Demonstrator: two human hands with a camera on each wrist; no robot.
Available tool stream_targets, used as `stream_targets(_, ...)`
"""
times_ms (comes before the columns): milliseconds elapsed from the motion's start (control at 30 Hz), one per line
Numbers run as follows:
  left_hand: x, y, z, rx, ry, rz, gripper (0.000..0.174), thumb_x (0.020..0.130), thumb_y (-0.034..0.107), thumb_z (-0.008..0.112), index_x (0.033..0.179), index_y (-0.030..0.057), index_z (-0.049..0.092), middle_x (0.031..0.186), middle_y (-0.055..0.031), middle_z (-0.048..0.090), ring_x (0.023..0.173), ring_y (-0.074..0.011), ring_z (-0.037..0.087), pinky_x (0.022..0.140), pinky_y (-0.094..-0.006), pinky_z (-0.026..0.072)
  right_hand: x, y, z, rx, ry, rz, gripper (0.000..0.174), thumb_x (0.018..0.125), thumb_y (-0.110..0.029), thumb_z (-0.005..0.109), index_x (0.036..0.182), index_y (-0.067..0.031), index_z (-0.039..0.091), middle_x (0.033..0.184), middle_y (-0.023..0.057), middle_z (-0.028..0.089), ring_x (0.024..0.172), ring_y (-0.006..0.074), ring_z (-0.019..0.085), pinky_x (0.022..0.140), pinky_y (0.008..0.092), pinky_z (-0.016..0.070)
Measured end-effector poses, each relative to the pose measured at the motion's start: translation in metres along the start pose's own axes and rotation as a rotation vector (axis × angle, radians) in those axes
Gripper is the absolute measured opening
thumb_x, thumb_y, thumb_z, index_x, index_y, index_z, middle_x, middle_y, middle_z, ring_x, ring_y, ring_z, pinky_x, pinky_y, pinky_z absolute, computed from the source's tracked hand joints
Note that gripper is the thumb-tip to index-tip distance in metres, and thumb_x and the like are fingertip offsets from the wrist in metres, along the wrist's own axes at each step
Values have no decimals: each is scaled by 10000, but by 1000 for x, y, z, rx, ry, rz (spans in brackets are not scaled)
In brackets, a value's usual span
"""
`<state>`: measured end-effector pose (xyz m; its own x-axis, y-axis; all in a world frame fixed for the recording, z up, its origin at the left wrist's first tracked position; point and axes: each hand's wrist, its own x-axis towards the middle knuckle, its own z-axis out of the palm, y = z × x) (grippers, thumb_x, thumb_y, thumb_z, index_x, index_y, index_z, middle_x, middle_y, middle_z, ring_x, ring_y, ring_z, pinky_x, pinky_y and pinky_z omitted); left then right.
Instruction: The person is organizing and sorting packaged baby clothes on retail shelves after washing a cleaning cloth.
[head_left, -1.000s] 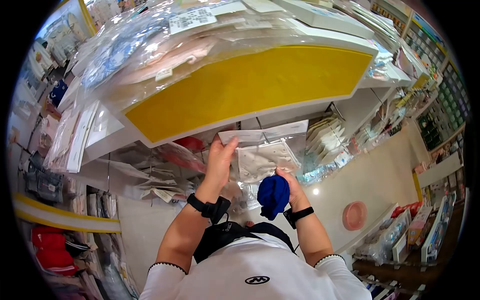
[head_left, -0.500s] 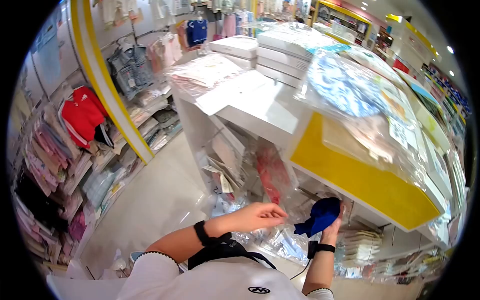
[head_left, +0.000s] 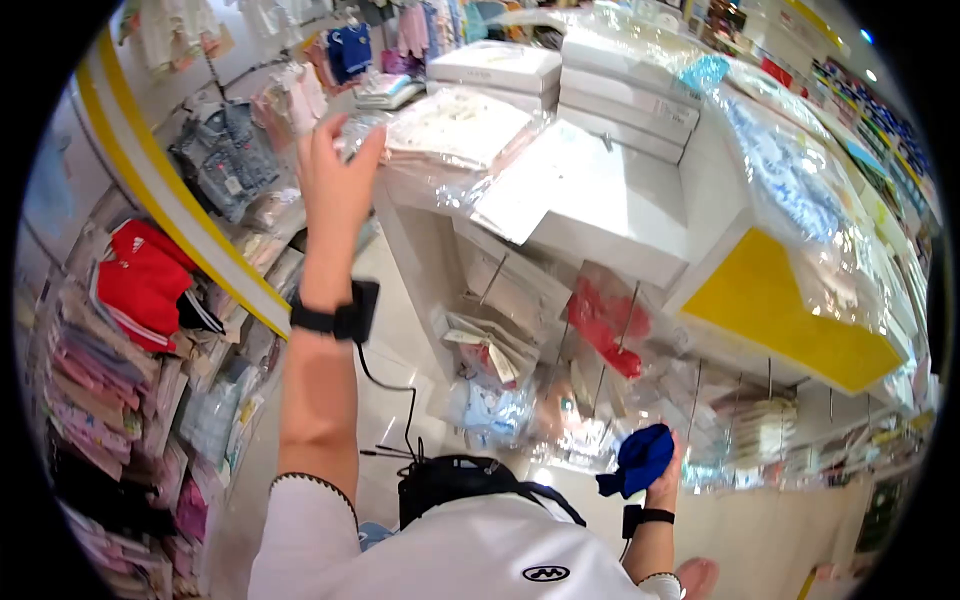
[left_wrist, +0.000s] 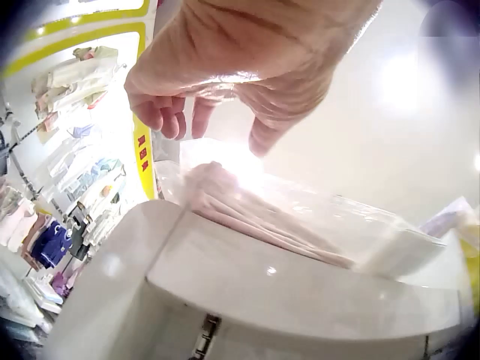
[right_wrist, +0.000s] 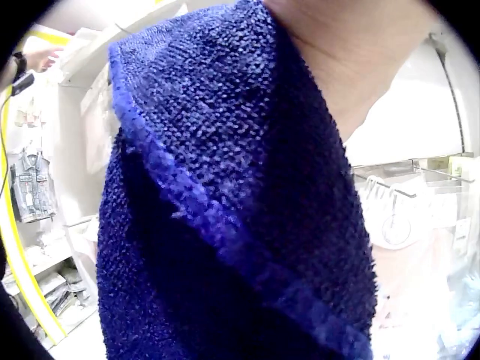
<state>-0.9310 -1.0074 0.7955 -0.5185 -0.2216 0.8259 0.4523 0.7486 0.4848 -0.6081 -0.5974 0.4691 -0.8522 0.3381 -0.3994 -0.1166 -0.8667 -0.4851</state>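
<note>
My left hand (head_left: 338, 180) is raised at the left end of the display unit, fingers spread and holding nothing. It is beside a stack of flat bagged garments (head_left: 455, 125) on the unit's white top. In the left wrist view, the fingertips hang just above a clear bag with folded pale pink cloth (left_wrist: 262, 221). Lower down at the right, my right hand (head_left: 668, 478) holds a bunched dark blue terry cloth (head_left: 642, 460). That cloth fills most of the right wrist view, its hemmed edge running diagonally, and hides the fingers.
White boxes (head_left: 625, 110) are stacked on the unit behind the bags. Below its yellow panel (head_left: 790, 310), packaged clothes hang on metal hooks, among them a red item (head_left: 605, 320). Clothes racks with a red jacket (head_left: 150, 280) line the left side. A pink basin (head_left: 698, 577) is on the floor.
My left hand has let go of the hanging bagged garment and moved up and left to the unit's top. The view has turned left. The blue cloth stays in my right hand.
</note>
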Motion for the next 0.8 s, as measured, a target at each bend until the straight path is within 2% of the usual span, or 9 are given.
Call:
stream_targets(100, 33, -8, 7, 169, -480, -44, 590, 699, 483, 659, 1040, 19, 532, 874, -133, 594, 758, -205, 553, 717, -314, 437, -29, 45, 36, -86, 27, -36, 374, 895, -307, 463, 1187, -75, 490, 969, 42, 595, 920, 182, 558, 831, 364, 454)
stream_targets(133, 33, -13, 13, 153, -504, -16, 598, 693, 510, 650, 1010, 16, 535, 842, -135, 599, 751, -213, 560, 708, -320, 439, -33, 58, 35, -87, 32, -26, 370, 892, -297, 472, 1179, -63, 495, 949, 49, 598, 890, 178, 565, 804, 354, 464)
stream_targets(233, 37, -23, 20, 63, -530, 75, 542, 710, 533, 616, 870, 22, 530, 776, -138, 608, 737, -227, 578, 679, -329, 434, -49, 94, 62, -79, 51, -13, 338, 905, -271, 455, 1168, -63, 500, 908, 50, 617, 836, 173, 593, 775, 336, 486)
stream_targets(333, 43, -15, 22, 151, -532, 139, 492, 736, 506, 601, 853, 36, 520, 766, -125, 601, 728, -214, 578, 670, -331, 432, -62, 127, 66, 27, 24, 11, 355, 884, -250, 494, 1170, -39, 489, 935, 73, 611, 857, 192, 594, 783, 344, 493)
stream_targets(467, 53, -30, 42, -109, -235, 295, 339, 820, 361, 573, 866, 30, 516, 756, -105, 573, 693, -193, 567, 630, -317, 459, -84, 156, 84, 7, 13, 79, 351, 850, -208, 540, 1161, -51, 501, 919, 79, 616, 837, 195, 605, 771, 339, 501)
stream_targets(567, 49, -15, 32, -825, -444, -160, 324, 861, 264, 549, 1013, -10, 465, 926, -101, 497, 764, -167, 544, 598, -311, 545, -93, 165, 94, -23, 41, 69, 345, 843, -220, 553, 1142, -53, 515, 920, 69, 604, 837, 188, 597, 763, 330, 500)
stream_targets(667, 49, -15, 36, -1050, -524, -310, 360, 840, 257, 587, 1000, -37, 452, 929, -110, 498, 796, -183, 547, 667, -310, 538, -86, 166, 90, -115, 47, 55, 341, 839, -220, 557, 1138, -59, 525, 926, 67, 596, 836, 177, 595, 763, 324, 499)
stream_targets(700, 50, -20, 33, -1177, -546, -333, 219, 855, 212, 575, 907, 30, 466, 844, -53, 516, 758, -146, 556, 678, -289, 525, -90, 164, 99, -157, 12, 34, 323, 837, -215, 561, 1120, -61, 536, 924, 63, 596, 835, 166, 591, 769, 308, 494)
stream_targets(800, 36, 0, -4, -1228, -467, -418, 134, 849, 149, 576, 852, 64, 472, 805, -12, 498, 762, -87, 500, 666, -216, 422, -92, 158, 129, -373, -67, -59, 315, 832, -202, 569, 1111, -59, 539, 928, 35, 581, 833, 125, 578, 756, 252, 473)
